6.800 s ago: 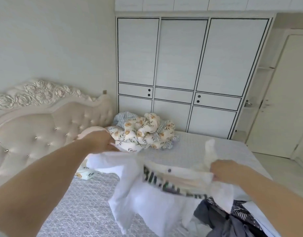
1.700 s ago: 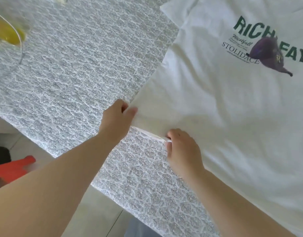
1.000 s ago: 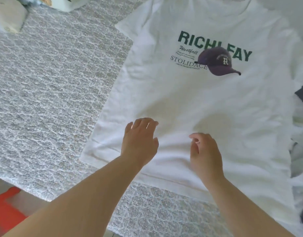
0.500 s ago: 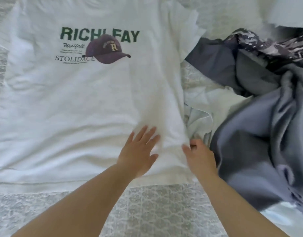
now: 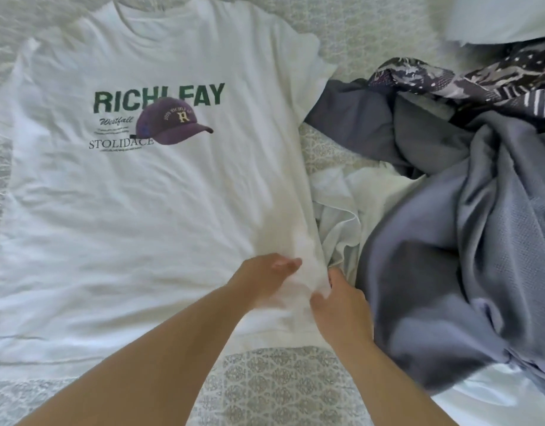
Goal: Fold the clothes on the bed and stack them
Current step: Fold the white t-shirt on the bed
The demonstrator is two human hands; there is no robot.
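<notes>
While the white T-shirt [image 5: 160,192] lies spread flat, print up, near the bed's [image 5: 283,382] front edge, both hands work its lower right corner: left hand [image 5: 265,276] curled loosely on the cloth, right hand [image 5: 338,299] pinching the side hem. No fold made, no stack showing. Beside it, the grey garment [image 5: 455,256] and patterned piece [image 5: 449,75] wait crumpled.

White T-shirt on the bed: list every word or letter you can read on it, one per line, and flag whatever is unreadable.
"RICHL FAY": large green capitals across the chest of the white T-shirt; the printed purple cap covers the bottoms of the middle letters.
"Westfall": small green script below, left of the cap.
"STOLIDACE": thin dark capitals under that.
"R": pale letter on the cap front.
Arched text above the "R" and the tiny lines under "Westfall" and "STOLIDACE": too small to read.
</notes>
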